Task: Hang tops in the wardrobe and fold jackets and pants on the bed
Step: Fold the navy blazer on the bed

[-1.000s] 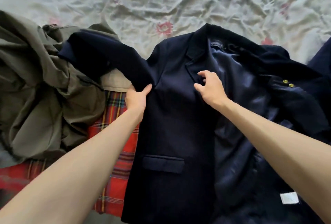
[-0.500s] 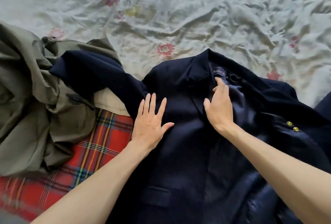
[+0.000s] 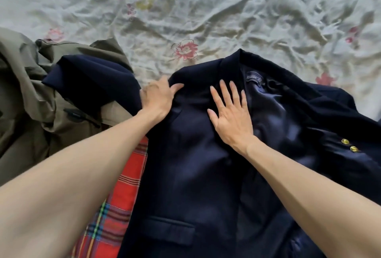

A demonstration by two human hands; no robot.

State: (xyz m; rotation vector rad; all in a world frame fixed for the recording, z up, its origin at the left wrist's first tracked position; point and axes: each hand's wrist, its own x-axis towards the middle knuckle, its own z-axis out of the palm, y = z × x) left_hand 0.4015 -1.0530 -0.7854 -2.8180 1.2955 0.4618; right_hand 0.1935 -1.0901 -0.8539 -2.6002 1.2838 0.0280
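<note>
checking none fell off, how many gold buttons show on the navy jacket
2. Both on the navy jacket at the far right: one gold button, the second just below-right of it. Others may be hidden in folds.

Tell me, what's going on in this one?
A person has a navy blazer laid out on the floral bed sheet. The left hand grips the blazer at its shoulder, while the right hand rests flat, fingers spread, on the front panel beside the lapel. The blazer lies open with its lining showing, not yet folded. Its sleeve drapes over an olive jacket, and a red plaid garment shows alongside.
</note>
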